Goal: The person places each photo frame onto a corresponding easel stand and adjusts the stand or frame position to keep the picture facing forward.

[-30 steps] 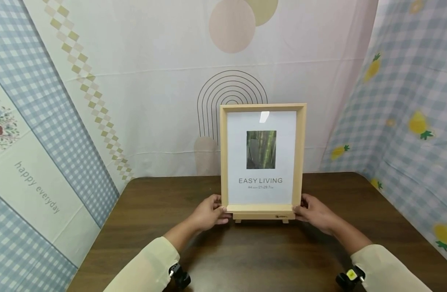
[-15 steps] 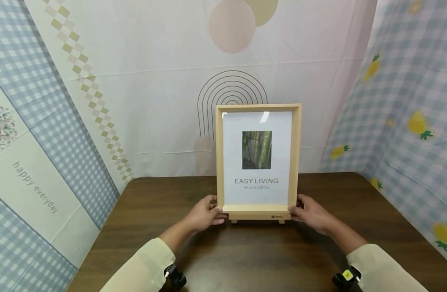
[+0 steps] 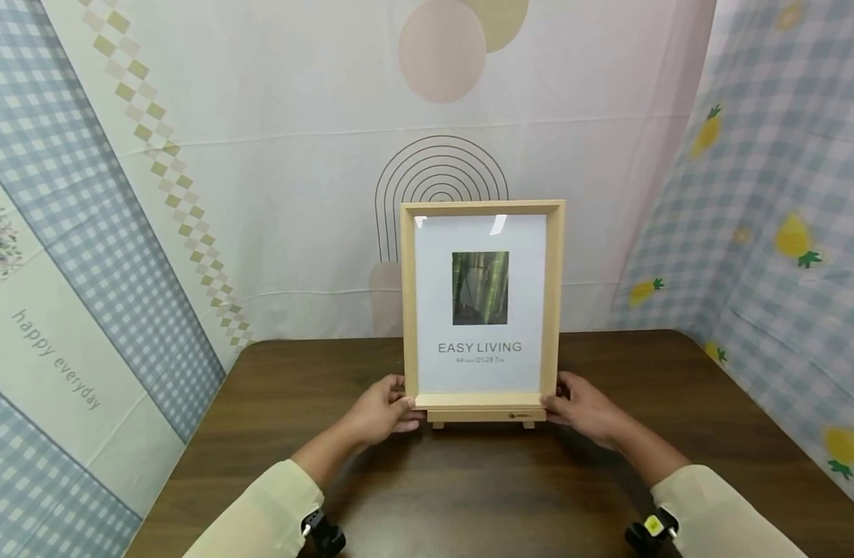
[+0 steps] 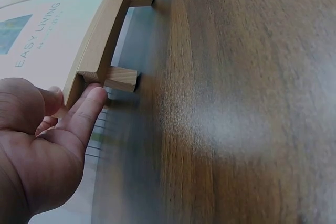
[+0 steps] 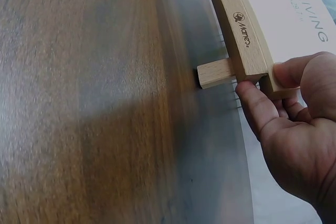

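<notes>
A pale wooden picture frame with a bamboo photo and the words EASY LIVING stands upright on the ledge of a small wooden easel. My left hand grips the frame's lower left corner, thumb on the front. In the left wrist view, fingertips touch the end of the ledge. At the opposite lower corner, my right hand pinches the frame, its thumb on the front face. One finger of it meets the ledge's end below the printed logo. The easel's upper part is hidden behind the frame.
The dark brown wooden table lies beneath the easel. Behind it hangs a pale printed cloth; blue checked cloths, one with pineapples, flank both sides. Each wrist wears a small black camera.
Frame and easel have shifted steadily to the left over the last second. Both hands have gone along with them, keeping their hold on the lower corners.
</notes>
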### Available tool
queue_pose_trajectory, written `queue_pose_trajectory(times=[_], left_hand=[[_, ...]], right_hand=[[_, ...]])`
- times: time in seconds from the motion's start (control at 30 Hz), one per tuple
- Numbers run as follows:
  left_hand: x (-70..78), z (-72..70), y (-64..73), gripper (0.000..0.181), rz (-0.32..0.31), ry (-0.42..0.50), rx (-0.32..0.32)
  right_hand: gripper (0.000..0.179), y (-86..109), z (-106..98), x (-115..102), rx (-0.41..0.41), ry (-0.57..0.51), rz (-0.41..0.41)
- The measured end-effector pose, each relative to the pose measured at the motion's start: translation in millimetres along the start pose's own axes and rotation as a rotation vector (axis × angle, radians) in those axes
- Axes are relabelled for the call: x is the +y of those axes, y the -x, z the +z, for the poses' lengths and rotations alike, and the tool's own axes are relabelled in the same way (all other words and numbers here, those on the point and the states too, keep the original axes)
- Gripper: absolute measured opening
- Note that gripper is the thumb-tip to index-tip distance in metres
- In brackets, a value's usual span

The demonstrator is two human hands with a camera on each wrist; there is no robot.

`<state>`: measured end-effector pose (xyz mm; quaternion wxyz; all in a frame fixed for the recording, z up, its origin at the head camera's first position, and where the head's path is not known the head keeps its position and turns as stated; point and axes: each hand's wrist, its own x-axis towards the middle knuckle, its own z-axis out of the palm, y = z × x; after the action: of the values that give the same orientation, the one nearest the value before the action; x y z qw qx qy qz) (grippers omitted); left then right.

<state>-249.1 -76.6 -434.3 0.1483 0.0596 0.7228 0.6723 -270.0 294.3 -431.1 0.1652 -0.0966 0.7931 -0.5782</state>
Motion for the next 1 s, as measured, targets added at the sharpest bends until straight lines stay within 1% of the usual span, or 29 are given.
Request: queue_pose_trajectory(times=[0.33,0.6,1.0], left_hand=[[-1.7,-5.2,1.3,0.04,0.004,0.006,0.004],[-1.7,-10.8,7.4,0.039,0.01,-0.002,0.006],[-3.5,-19.6,10.2,0.039,0.007,-0.001,0.025]], right_hand=[[0.05,-2.3,5.6,-2.5,0.012,-0.018,-0.001],[0.051,-4.7,12.7,-4.6,0.007,-0.018,-0.007],[0.049,-8.8,21.9,-5.7,0.023,-0.034,-0.001]])
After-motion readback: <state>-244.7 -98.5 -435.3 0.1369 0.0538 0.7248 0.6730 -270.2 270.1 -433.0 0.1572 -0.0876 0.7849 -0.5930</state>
